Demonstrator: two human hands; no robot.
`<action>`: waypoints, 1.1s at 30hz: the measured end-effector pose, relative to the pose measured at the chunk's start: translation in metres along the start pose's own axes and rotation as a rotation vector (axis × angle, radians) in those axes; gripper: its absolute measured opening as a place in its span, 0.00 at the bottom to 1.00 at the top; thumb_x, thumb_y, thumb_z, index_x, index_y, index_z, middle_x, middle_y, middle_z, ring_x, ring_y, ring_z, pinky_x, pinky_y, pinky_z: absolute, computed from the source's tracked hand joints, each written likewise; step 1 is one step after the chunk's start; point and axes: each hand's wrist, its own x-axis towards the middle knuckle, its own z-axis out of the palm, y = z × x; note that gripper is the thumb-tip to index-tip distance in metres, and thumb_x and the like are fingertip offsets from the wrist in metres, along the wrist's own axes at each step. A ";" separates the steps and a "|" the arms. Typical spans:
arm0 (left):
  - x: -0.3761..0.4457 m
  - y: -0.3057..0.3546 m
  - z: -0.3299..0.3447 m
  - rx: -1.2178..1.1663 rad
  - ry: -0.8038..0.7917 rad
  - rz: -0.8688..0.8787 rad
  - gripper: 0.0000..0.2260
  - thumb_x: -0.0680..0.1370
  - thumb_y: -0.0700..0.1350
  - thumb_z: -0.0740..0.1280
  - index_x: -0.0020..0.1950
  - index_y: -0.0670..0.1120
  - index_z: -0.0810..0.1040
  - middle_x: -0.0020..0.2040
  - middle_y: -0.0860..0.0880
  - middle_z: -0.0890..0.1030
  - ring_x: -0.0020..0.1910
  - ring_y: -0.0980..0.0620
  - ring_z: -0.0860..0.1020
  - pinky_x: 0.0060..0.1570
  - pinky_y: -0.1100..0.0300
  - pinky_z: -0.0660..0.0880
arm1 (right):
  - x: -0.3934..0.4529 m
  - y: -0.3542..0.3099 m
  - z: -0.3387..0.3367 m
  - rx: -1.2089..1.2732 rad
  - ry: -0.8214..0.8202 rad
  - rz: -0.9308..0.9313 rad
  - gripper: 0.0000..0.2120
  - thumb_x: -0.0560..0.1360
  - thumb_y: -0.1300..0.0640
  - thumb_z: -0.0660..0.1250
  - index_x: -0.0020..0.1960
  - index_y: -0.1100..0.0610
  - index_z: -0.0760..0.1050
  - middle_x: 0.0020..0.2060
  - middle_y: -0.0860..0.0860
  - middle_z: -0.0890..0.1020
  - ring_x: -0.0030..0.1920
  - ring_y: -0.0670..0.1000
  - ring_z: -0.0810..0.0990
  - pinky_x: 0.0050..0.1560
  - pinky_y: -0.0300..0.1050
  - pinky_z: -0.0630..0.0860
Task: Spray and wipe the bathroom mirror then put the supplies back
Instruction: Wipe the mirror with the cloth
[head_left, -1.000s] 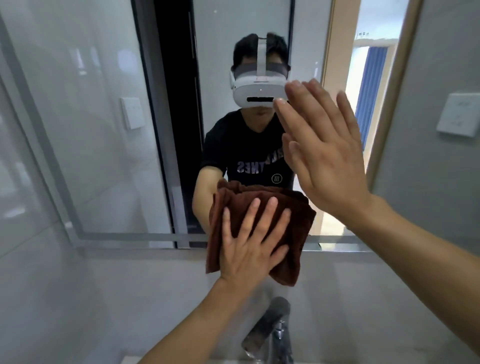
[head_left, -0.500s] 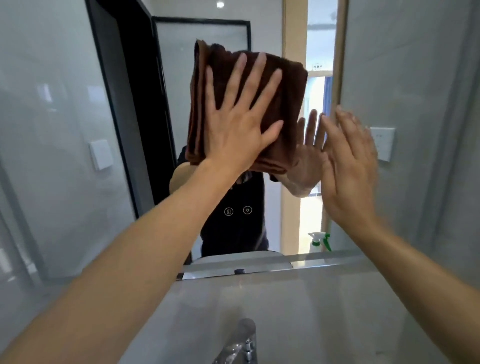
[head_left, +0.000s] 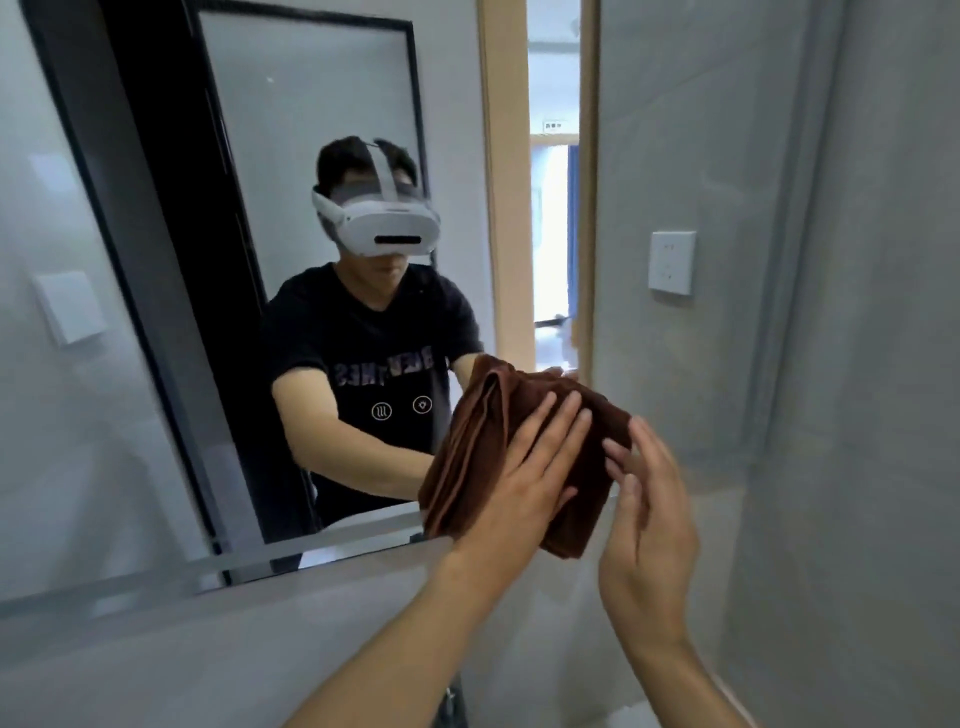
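Observation:
The bathroom mirror (head_left: 322, 93) fills the left and centre of the view and reflects a person in a black shirt with a headset. A folded brown cloth (head_left: 480, 441) lies against the mirror's lower right corner, overlapping its bottom edge. My left hand (head_left: 530, 478) presses flat on the cloth, fingers spread, and holds it to the glass. My right hand (head_left: 649, 514) stands edge-on just right of the cloth, fingers loosely apart, fingertips at the cloth's right edge. No spray bottle is in view.
A white wall switch plate (head_left: 671, 262) sits on the grey tiled wall right of the mirror. The top of a metal faucet (head_left: 452, 701) shows at the bottom edge, under my left forearm. A pale wall strip runs below the mirror.
My left hand has swept the cloth from high on the mirror down to its lower right corner. My right hand has come down too and now sits at the cloth's right edge.

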 end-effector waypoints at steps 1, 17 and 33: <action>-0.004 0.000 -0.006 -0.118 0.015 -0.012 0.33 0.77 0.39 0.67 0.81 0.42 0.59 0.82 0.46 0.57 0.82 0.49 0.51 0.80 0.54 0.48 | -0.010 0.004 0.005 0.025 0.003 0.034 0.20 0.84 0.62 0.53 0.75 0.56 0.68 0.71 0.48 0.73 0.66 0.46 0.77 0.66 0.55 0.76; -0.017 -0.026 -0.123 -0.658 0.179 -0.132 0.20 0.83 0.42 0.54 0.74 0.39 0.70 0.68 0.49 0.78 0.69 0.56 0.75 0.70 0.61 0.70 | -0.016 -0.039 0.151 -0.304 0.373 0.299 0.44 0.77 0.28 0.40 0.79 0.59 0.58 0.80 0.55 0.57 0.81 0.55 0.52 0.78 0.64 0.50; 0.102 -0.004 -0.075 0.215 0.122 0.205 0.22 0.80 0.46 0.59 0.75 0.48 0.71 0.78 0.41 0.65 0.77 0.42 0.64 0.77 0.43 0.56 | 0.029 0.078 0.064 -0.475 0.294 0.072 0.43 0.76 0.31 0.55 0.80 0.58 0.56 0.81 0.56 0.55 0.81 0.56 0.50 0.79 0.63 0.47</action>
